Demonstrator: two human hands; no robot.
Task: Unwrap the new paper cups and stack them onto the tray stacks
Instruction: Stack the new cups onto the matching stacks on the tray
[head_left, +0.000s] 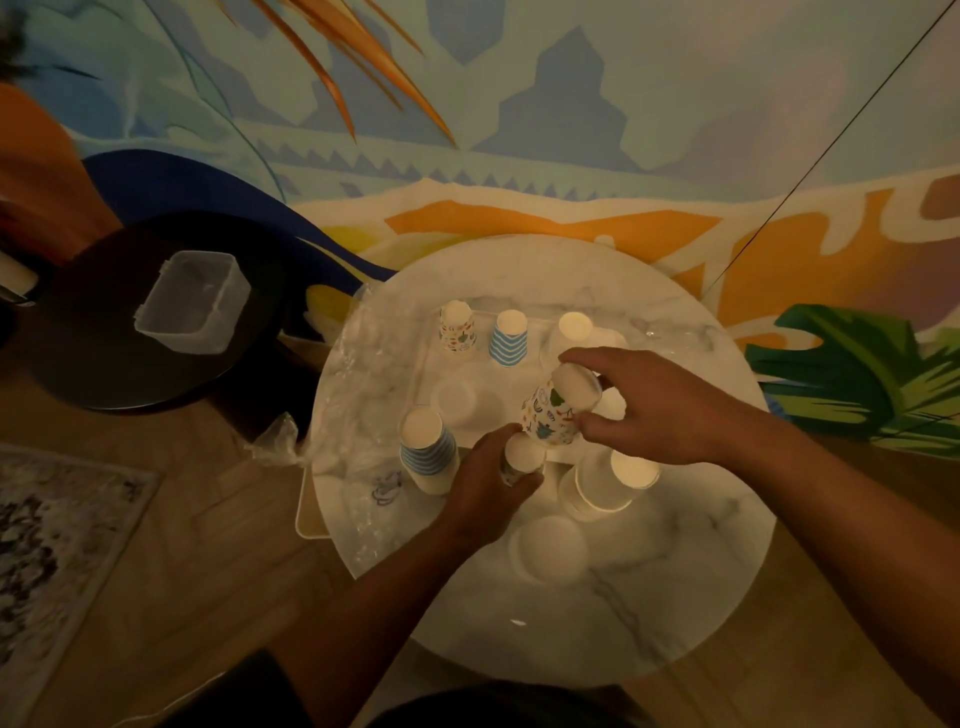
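Over marble tabletop (649, 597), right hand (660, 410) gripping tilted patterned cup (558, 410); left hand (488, 483) clasping near patterned stack (522, 457).

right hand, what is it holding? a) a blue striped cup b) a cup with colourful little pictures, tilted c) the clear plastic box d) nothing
b: the right hand grips a tilted patterned cup above the tray, while the blue striped stack stands untouched to the left and the clear plastic box sits on the dark side table.
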